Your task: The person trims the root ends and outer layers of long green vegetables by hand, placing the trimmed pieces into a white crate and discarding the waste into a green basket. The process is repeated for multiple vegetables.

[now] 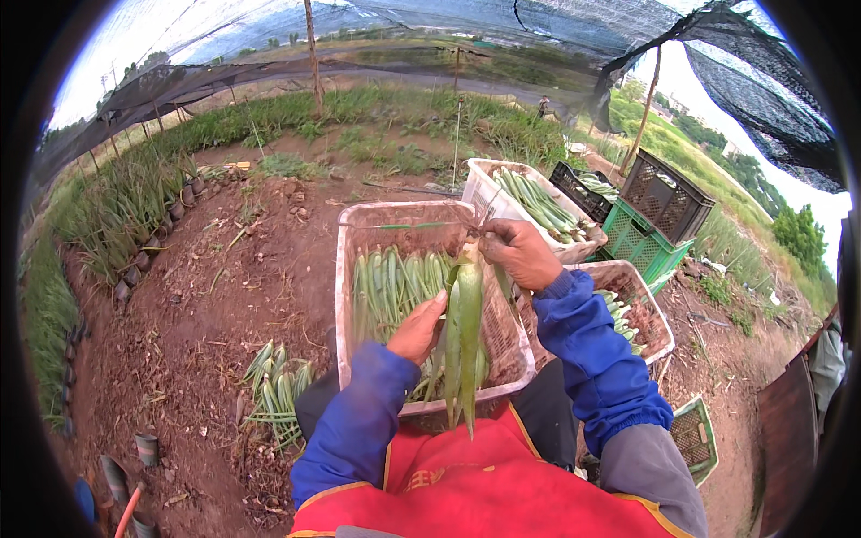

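Note:
An aloe-like plant (465, 316) hangs upside down before me, its roots up and its long green leaves pointing down at my red apron (498, 491). My right hand (519, 252) grips it at the root end, where brown roots stick out. My left hand (418, 331) is at the left side of the leaves, thumb raised; its fingers are partly hidden behind them, so its hold is unclear. Beneath both hands stands a dirty white plastic crate (347, 282) holding rows of similar green plants (397, 279).
More crates surround me: a white one (481, 181) with plants, another at right (662, 323), a black one (666, 195) on green ones (635, 239). A plant pile (276, 390) lies on soil at left. Small pots (146, 449) stand lower left. A wooden pole (313, 60) rises behind.

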`<state>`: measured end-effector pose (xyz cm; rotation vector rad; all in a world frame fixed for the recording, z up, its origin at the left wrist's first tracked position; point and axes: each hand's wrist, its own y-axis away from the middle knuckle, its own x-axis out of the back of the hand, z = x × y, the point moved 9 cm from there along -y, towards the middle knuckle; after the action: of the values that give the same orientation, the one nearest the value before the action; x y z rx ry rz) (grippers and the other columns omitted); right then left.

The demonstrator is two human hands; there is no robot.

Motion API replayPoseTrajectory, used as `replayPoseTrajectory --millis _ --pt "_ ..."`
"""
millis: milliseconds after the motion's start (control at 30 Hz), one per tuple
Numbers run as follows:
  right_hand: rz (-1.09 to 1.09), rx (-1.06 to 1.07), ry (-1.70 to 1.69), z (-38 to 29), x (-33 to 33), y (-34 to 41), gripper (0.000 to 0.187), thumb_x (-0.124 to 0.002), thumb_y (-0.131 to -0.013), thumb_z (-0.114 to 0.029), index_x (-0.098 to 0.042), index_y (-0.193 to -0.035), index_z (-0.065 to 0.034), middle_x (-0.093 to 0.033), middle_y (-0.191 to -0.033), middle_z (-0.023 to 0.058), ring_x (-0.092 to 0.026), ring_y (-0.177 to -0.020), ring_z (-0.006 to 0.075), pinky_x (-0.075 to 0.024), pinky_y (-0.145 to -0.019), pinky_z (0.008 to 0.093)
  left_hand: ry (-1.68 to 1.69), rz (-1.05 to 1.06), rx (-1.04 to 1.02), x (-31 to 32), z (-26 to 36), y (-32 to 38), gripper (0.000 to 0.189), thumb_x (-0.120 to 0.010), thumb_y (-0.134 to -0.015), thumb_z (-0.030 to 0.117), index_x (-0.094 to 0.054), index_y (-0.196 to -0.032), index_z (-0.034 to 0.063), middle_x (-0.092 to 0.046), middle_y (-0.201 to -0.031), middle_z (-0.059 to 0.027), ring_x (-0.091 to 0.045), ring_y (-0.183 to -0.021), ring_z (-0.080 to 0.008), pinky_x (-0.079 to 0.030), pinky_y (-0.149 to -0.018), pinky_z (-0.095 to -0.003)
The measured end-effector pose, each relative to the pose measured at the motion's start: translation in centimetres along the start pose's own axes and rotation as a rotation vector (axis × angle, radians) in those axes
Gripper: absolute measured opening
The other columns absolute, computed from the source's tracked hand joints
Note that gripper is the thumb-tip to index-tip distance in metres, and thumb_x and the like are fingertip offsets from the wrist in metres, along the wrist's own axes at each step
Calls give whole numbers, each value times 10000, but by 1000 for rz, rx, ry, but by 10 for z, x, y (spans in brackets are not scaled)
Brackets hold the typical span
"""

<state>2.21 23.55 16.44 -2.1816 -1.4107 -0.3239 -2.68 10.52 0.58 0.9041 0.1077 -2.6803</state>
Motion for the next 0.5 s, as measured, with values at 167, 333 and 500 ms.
replayPoseTrajectory --millis 167,333,500 --pt "74 87 263 -9 -10 2 218 -583 -898 -95 -669 -1035 51 -643 -792 38 -554 -735 103 -486 -706 293 -317 -25 -266 -28 18 13 932 -770 -843 458 -298 -1503 0 -493 -1385 -139 -501 -1233 -219 -379 -1078 -360" --pt "133 75 305 -16 -18 0 260 -614 -848 -171 -691 -1022 6 -690 -892 200 -654 -829 299 -524 -764 385 -566 270 -398 -26 14 17 980 -849 -768 368 -267 -1452 -24 -515 -1287 -171 -511 -1205 -224 -425 -1033 -366" --pt "89 125 335 -32 -19 -4 225 -612 -867 -115 -678 -1035 19 -679 -791 106 -598 -732 136 -509 -726 333 -440 283 -503 -19 17 21 778 -762 -874 305 -319 -1436 2 -549 -1253 -114 -550 -1116 -184 -441 -994 -330"
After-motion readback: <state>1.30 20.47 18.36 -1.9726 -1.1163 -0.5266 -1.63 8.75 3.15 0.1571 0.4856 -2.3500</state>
